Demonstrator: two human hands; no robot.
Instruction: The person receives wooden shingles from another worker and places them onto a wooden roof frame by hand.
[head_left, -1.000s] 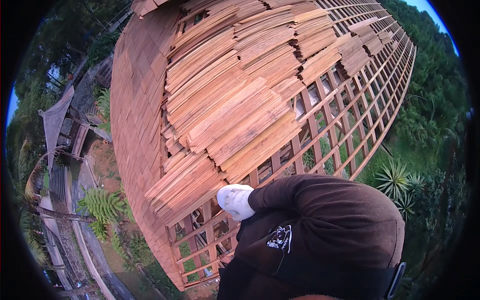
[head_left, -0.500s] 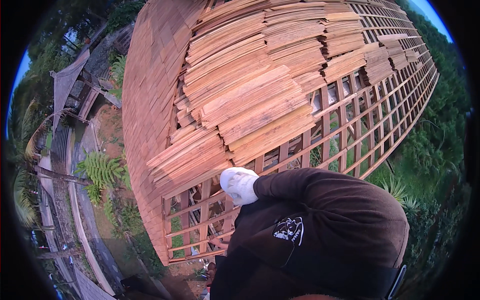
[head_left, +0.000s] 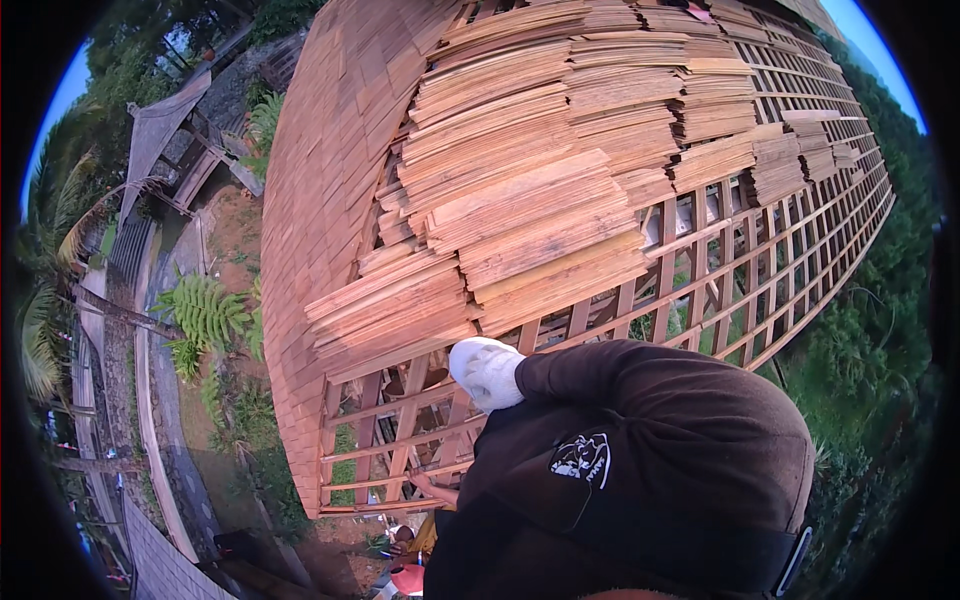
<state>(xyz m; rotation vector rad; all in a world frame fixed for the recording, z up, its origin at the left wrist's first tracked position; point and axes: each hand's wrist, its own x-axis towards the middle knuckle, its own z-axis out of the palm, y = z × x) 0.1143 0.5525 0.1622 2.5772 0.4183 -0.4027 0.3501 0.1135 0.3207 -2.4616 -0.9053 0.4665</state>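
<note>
My right hand, in a white glove, comes in from the lower right at the end of a dark brown sleeve. Its fingers look curled; what they may hold is hidden. It is beside the lower end of stacked wooden shingles, just above the open roof battens. I cannot tell whether glove and shingles touch. My left hand is out of sight. Several more bundles of shingles lie in overlapping rows up the slope, next to a finished shingle strip on the left.
A bare hand, seemingly of a person below, reaches to the lowest batten; yellow clothing and a red item show beneath. Open gaps lie between battens. The roof edge drops to a path and ferns.
The view has shifted, so the roof sits slightly farther right and lower along its top. My gloved hand stays near the shingle edge. More of the person below shows.
</note>
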